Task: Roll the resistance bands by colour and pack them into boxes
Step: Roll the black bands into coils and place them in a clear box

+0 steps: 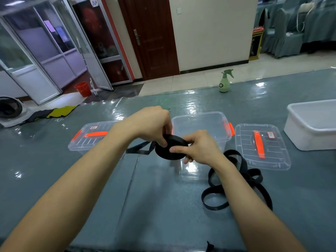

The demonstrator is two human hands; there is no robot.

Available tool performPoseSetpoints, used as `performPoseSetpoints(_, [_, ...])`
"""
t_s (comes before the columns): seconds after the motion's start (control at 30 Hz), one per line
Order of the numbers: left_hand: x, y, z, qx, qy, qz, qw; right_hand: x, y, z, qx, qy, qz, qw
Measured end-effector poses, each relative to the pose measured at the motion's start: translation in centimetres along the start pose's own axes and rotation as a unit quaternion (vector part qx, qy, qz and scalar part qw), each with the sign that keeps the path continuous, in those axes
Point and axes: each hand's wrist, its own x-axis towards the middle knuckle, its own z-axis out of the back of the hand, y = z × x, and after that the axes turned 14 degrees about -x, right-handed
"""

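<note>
- A black roll [171, 150] is nearly wound, by my reading; it is held just above the surface [109, 197] at frame centre, in front of the open clear box [200, 122].
- The left hand [154, 124] pinches the roll's upper left edge. The right hand [198, 148] grips its right side, thumb across the face.
- Left to do: a short tail [140, 149] is not yet wound in, and a heap of loose black bands [236, 180] lies at lower right, unrolled.
- Nothing shows inside the open box, so packing looks barely begun. What the lidded boxes at left [91, 137] and right [261, 146] hold, I cannot tell.
- The roll is a disc, its flat face tilted up toward the camera. The tail's long axis runs toward the frame's left.
</note>
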Motion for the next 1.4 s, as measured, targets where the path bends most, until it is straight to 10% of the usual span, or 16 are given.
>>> performPoseSetpoints(0.23, [-1.6, 3.6, -0.4, -0.332, -0.008, 0.037, 0.943, 0.3, -0.3, 1.3, 0.153, -0.044, -0.009, 0.987])
performPoseSetpoints(0.37, [-1.4, 3.9, -0.5, -0.311, -0.034, 0.039, 0.949, 0.4, -0.4, 0.6, 0.173, -0.038, -0.012, 0.984])
performPoseSetpoints(0.5, [-0.6, 3.7, 0.2, -0.247, -0.037, 0.058, 0.967, 0.4, -0.8, -0.1, -0.102, -0.101, 0.048, 0.989])
performPoseSetpoints(0.6, [-0.2, 3.5, 0.3, -0.247, -0.037, 0.065, 0.966, 0.1, -1.0, -2.3, -0.305, -0.206, 0.158, 0.916])
performPoseSetpoints(1.07, [-2.1, 8.4, -5.3, -0.358, 0.06, 0.086, 0.928, 0.8, -4.4, -2.2, -0.298, -0.303, 0.083, 0.901])
performPoseSetpoints(1.4, [-2.9, 10.0, -10.5, -0.471, -0.181, 0.102, 0.857, 0.3, -5.1, -0.9, -0.301, -0.293, 0.053, 0.906])
